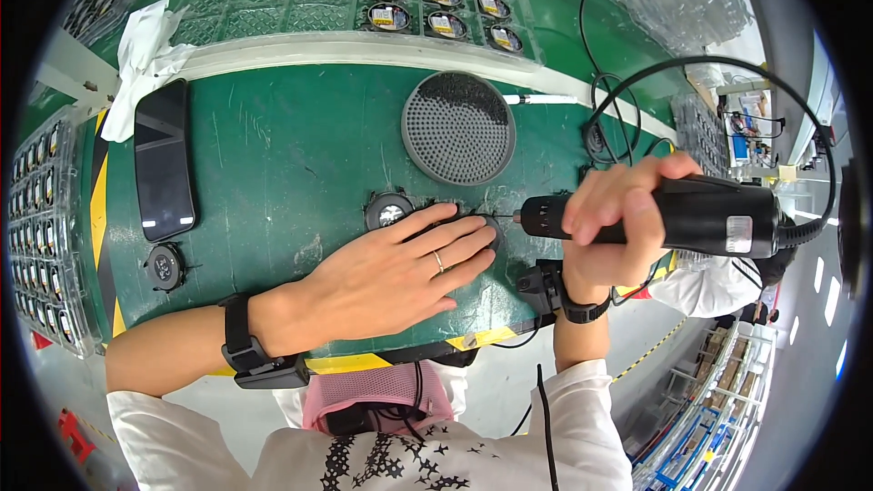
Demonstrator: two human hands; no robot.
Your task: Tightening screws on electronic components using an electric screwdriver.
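Observation:
My left hand (391, 268) reaches across the green table, its fingers bent over a small round black part (492, 235) and pressing it to the tabletop. Much of that part is hidden under the fingers. Just left of the fingertips lies a second round black part (389, 212) with a shiny centre. A black electric screwdriver (709, 216) is gripped in my right hand (623, 218). Its thin bit points left and ends close to the part under my left fingers; I cannot tell whether they touch. Beyond my hands stands a round grey perforated tray (459, 141) with many tiny dark screws gathered at its far side.
A black phone (165, 164) lies at the left, with another round black part (165, 266) below it. White tissue (145, 64) rests near the rail. Clear trays (400, 0) of round parts fill the far side. The screwdriver's black cable (764, 68) loops at the right.

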